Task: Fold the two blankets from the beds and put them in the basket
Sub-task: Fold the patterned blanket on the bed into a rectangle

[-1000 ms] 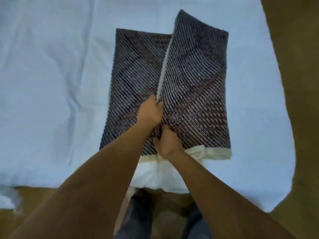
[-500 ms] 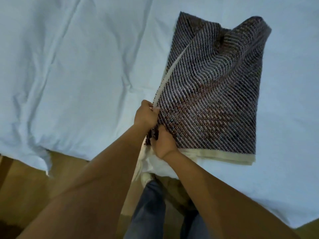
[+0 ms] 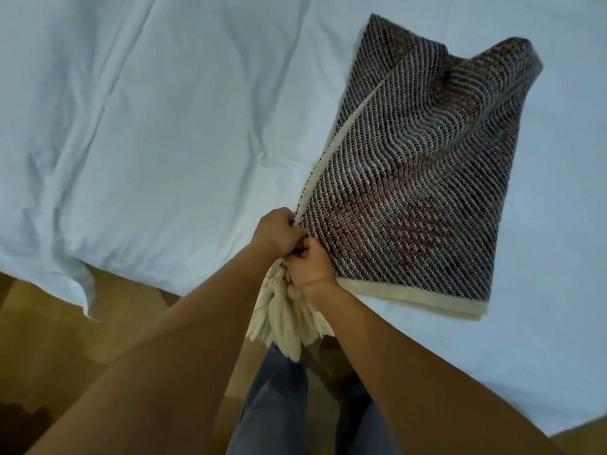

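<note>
Head camera, looking down: a folded dark woven blanket with a cream border lies on a pale blue bed sheet, right of centre, its far end rumpled. At its near left corner, the left hand and right hand touch, both curled tightly around the edge. Cream tassels hang below the hands over the bed's near edge.

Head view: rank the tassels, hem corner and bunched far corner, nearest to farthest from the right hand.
1. Tassels: hanging just below the right hand.
2. Hem corner: to its right, lying flat.
3. Bunched far corner: upper right, across the blanket.
</note>
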`<act>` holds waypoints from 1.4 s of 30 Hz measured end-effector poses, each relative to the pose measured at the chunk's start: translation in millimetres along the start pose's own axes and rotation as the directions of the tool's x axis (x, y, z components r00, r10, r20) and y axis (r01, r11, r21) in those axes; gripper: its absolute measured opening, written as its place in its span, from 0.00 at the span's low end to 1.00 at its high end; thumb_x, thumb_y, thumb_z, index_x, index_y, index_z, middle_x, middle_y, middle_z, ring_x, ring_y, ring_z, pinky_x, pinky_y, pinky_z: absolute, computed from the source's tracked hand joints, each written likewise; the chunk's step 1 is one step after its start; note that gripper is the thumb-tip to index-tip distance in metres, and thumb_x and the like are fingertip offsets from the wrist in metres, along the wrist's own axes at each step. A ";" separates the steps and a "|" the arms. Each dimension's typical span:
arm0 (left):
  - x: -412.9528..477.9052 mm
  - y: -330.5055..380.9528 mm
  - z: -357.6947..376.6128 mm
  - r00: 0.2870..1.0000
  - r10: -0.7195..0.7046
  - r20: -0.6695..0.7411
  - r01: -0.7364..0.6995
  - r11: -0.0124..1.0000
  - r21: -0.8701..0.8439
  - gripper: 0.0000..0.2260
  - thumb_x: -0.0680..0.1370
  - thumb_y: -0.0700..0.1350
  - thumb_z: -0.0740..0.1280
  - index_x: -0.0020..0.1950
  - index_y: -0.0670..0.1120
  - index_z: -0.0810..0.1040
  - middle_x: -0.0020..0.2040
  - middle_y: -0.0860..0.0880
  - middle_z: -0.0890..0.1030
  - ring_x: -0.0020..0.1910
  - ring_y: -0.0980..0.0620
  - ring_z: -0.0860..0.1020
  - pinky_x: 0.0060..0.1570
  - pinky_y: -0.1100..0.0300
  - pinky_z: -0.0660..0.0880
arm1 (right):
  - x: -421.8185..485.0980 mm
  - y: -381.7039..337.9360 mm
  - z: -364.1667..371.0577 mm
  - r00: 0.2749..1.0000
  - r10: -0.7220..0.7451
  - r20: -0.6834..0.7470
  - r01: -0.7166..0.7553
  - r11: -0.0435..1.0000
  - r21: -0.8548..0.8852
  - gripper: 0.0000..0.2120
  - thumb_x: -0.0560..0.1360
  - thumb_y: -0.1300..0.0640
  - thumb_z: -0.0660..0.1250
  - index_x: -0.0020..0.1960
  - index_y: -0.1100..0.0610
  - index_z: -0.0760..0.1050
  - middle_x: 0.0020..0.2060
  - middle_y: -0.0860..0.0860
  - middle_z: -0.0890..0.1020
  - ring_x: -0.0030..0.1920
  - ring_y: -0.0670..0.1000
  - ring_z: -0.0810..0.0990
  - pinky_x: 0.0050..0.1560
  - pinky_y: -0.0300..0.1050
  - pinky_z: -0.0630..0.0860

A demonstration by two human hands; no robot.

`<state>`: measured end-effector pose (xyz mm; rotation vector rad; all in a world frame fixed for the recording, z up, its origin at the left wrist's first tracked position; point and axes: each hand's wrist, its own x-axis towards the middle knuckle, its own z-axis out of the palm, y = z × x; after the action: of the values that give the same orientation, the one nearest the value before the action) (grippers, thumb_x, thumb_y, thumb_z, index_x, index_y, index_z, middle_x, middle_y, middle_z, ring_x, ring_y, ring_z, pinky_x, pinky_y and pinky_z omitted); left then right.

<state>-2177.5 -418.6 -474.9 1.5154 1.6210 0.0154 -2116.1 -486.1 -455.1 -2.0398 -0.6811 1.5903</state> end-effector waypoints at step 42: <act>270.3 240.5 -32.5 0.904 -0.113 -0.413 0.015 0.972 -0.233 0.10 0.79 0.46 0.60 0.53 0.40 0.73 0.53 0.42 0.77 0.46 0.50 0.72 0.45 0.60 0.66 | 258.2 -208.2 -254.3 0.825 -0.560 -0.073 0.398 0.668 -0.629 0.15 0.73 0.61 0.60 0.59 0.62 0.69 0.59 0.57 0.70 0.60 0.56 0.67 0.60 0.44 0.64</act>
<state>-1966.6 -122.8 -477.8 1.3393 1.9351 0.5106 -1835.7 -176.1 -459.1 -2.1435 -1.6211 0.8196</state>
